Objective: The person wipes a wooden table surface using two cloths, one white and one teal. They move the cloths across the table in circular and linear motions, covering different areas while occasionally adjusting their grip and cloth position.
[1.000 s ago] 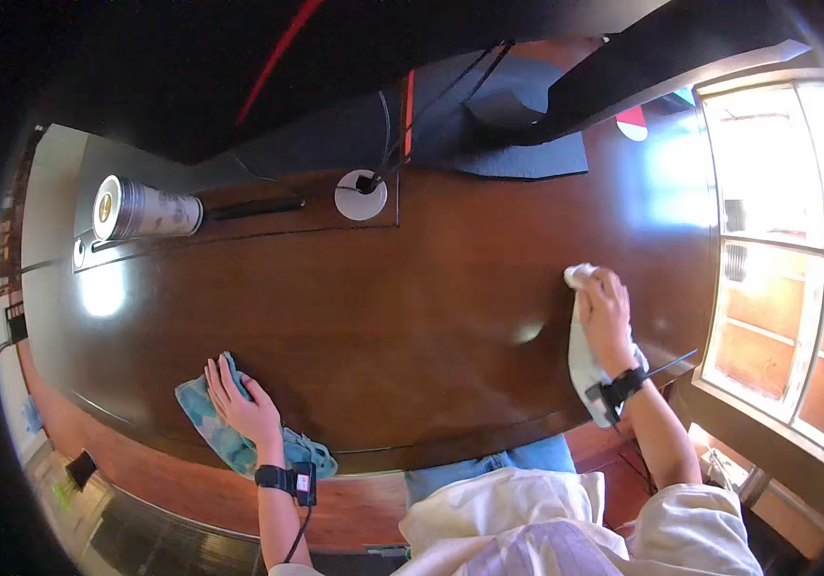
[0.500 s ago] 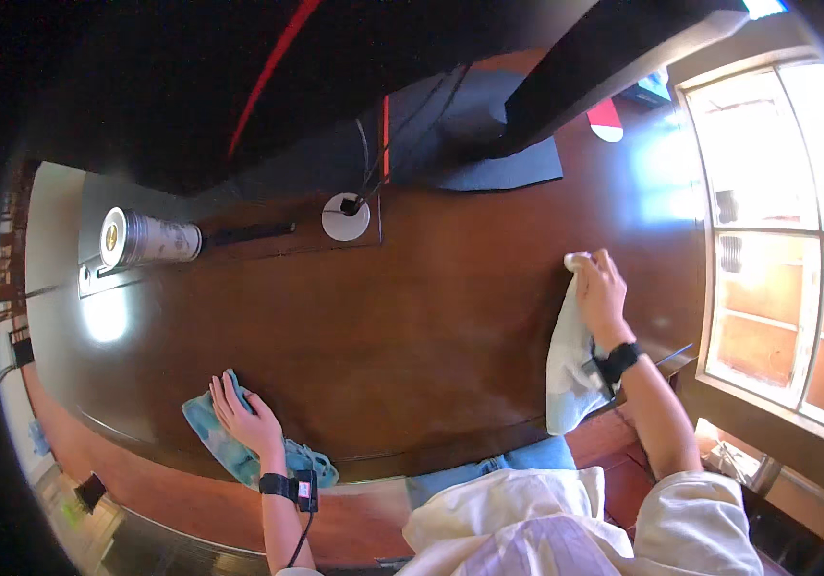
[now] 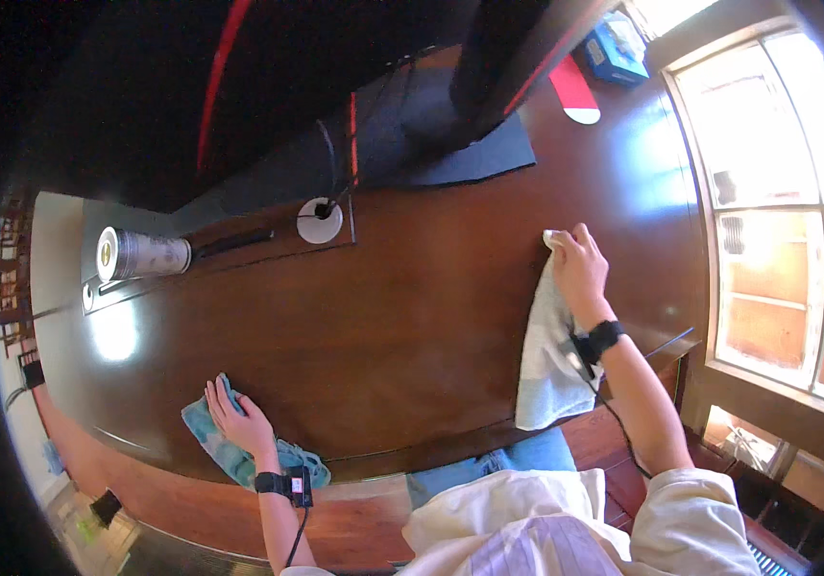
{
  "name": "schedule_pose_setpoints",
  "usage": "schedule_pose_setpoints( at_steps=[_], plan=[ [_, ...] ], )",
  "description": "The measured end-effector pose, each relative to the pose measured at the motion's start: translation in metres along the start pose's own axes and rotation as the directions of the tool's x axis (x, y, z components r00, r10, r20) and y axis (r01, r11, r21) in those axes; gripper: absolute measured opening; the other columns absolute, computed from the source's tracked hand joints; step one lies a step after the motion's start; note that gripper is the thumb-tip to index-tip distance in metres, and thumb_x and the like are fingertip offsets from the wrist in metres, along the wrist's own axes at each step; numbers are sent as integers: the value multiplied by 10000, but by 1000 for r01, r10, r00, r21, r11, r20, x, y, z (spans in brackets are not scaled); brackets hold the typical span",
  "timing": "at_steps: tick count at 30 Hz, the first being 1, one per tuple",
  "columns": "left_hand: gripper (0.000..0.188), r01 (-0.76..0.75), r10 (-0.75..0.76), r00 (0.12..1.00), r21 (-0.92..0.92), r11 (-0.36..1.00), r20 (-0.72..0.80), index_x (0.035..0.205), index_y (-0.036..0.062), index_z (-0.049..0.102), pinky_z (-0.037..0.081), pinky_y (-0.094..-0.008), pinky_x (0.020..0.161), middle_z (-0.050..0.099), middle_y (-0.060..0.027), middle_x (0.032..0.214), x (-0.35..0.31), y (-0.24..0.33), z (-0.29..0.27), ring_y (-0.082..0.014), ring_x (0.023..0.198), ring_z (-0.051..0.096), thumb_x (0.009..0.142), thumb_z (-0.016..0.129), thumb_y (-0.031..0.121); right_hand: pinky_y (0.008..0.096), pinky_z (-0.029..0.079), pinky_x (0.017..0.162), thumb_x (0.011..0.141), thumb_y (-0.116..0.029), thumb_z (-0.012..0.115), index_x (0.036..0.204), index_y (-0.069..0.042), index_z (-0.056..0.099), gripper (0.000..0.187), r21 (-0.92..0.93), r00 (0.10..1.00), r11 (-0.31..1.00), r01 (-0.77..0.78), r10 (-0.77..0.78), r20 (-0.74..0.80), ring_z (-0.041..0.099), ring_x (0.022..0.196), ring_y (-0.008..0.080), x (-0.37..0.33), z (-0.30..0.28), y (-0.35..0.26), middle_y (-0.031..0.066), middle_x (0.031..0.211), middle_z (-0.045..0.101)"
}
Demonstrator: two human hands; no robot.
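On the dark brown table [image 3: 383,365], a blue patterned cloth [image 3: 203,434] lies crumpled at the near left edge. My left hand [image 3: 242,422] rests on it with fingers stretched out. On the right, my right hand [image 3: 580,274] pinches the upper corner of a white towel [image 3: 544,370]. That towel stretches from my fingers down to the near edge of the table, and part of it is hidden behind my wrist. Both wrists wear black bands with small devices and cables.
A patterned cylindrical cup [image 3: 148,254] stands at the left, beside a white round disc [image 3: 320,223] with a cable. A large black object looms at the top. Far right are a red and white piece [image 3: 575,91], a blue box [image 3: 616,48] and a window [image 3: 777,211].
My right hand has moved slightly left and away from me, drawing the white towel along. My left hand stays on the blue cloth. The view has tilted a little.
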State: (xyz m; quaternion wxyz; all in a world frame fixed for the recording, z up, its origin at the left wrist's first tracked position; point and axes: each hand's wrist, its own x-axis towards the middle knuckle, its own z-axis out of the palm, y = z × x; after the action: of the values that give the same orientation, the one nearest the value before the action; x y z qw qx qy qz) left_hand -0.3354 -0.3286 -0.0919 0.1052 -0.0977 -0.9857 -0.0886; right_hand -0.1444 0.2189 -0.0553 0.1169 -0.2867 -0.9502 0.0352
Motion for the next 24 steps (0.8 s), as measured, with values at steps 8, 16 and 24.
schedule_pose_setpoints(
  at_steps=[8, 16, 24],
  plan=[
    [423, -17, 17, 1000, 24, 1000, 22, 1385, 50, 531, 352, -465, 1127, 483, -178, 1469, 2, 0, -1, -363, 1351, 452, 966, 495, 104, 501, 439, 956, 751, -279, 763, 1277, -172, 611, 558, 152, 996, 985, -85, 79, 47, 559, 1114, 317, -59, -6, -52, 101, 1199, 579],
    [456, -20, 11, 995, 87, 996, 97, 1436, 50, 467, 312, -462, 1161, 429, -196, 1505, 3, 4, -2, -366, 1393, 397, 983, 440, 95, 495, 367, 1048, 739, -245, 731, 1481, -252, 455, 792, 60, 965, 995, -80, 62, 254, 490, 1273, 310, -89, -40, -25, 91, 1515, 435],
    [471, -8, -9, 995, 175, 985, 98, 1447, 43, 454, 309, -471, 1161, 429, -202, 1504, 1, 0, 4, -370, 1399, 389, 980, 432, 102, 490, 484, 919, 746, -124, 688, 1435, -237, 491, 726, -160, 934, 923, -350, 357, 17, 532, 1139, 361, -98, -57, 115, 120, 1438, 485]
  ],
)
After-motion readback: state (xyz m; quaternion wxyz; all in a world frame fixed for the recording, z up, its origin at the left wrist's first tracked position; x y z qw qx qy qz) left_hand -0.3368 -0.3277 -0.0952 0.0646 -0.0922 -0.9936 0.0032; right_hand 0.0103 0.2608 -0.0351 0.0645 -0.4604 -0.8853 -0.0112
